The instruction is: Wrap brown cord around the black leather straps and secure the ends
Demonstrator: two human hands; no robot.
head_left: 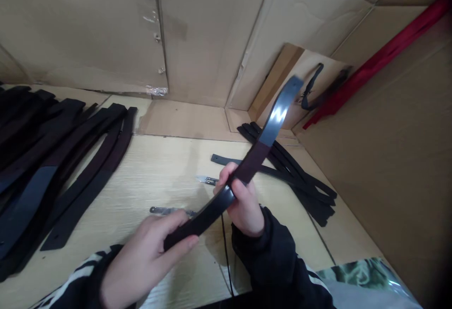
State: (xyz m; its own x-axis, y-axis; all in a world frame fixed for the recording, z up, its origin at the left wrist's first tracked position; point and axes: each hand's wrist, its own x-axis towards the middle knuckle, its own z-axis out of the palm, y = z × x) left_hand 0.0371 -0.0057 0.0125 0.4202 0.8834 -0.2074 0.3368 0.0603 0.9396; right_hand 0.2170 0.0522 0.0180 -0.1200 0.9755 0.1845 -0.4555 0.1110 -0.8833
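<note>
Some right fingers (226, 173) gripping the curved strip (253, 160) partly hide small snips (207, 180).

And round my right hand (243, 203) it went: my strip (280, 111) pointed to one o'clock, before a paper bag (273, 83)! Crossed strips (312, 203) lay at two, snips (212, 179) at ten, a tool (162, 211) at nine, and past it, on the table (151, 167), a heap of strips (49, 177)!

Black sleeves (270, 252), seemingly white-striped
</note>
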